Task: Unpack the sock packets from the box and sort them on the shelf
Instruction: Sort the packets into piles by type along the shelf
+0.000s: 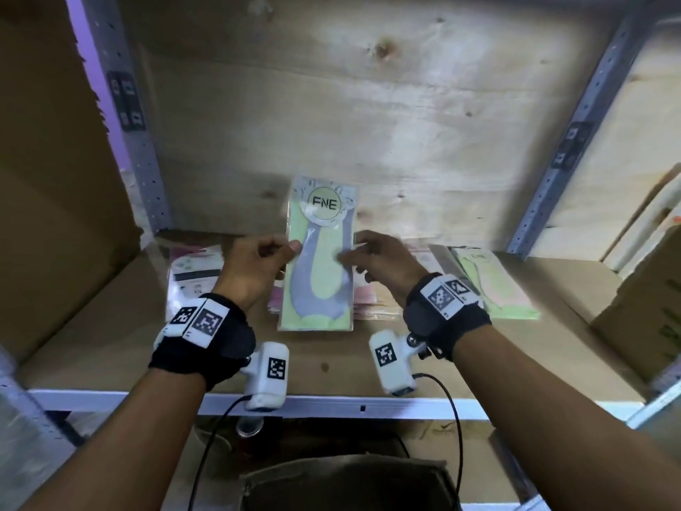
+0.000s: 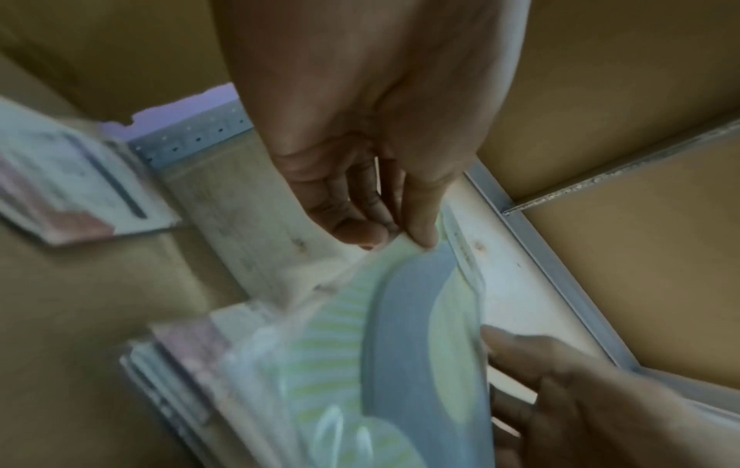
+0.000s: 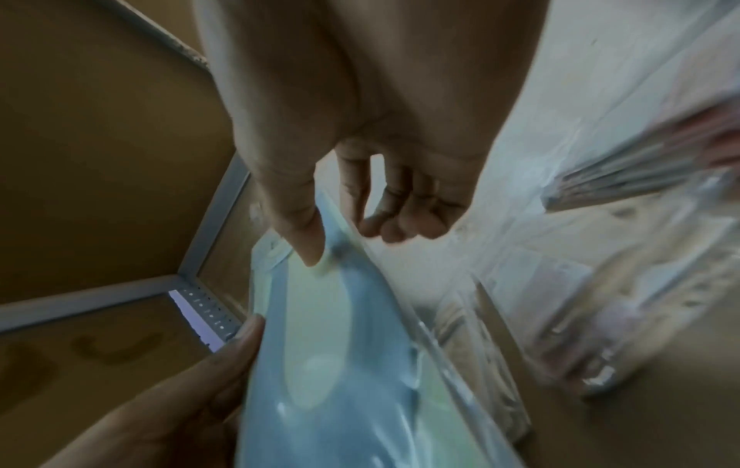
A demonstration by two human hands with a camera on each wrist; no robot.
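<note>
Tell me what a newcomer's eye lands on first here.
First, the green-and-grey sock packet held up at the centre of the shelf, left hand and right hand pinching its side edges. Next, the piles below: a pink pile behind it, a green packet lying right, a pale pile left.

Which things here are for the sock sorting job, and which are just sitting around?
For the job:
- green sock packet, pinched by left hand and right hand
- pink packet pile
- green packet on the right
- white packet on the left
- shelf

Just sitting:
- cardboard box at right
- black cables
</note>
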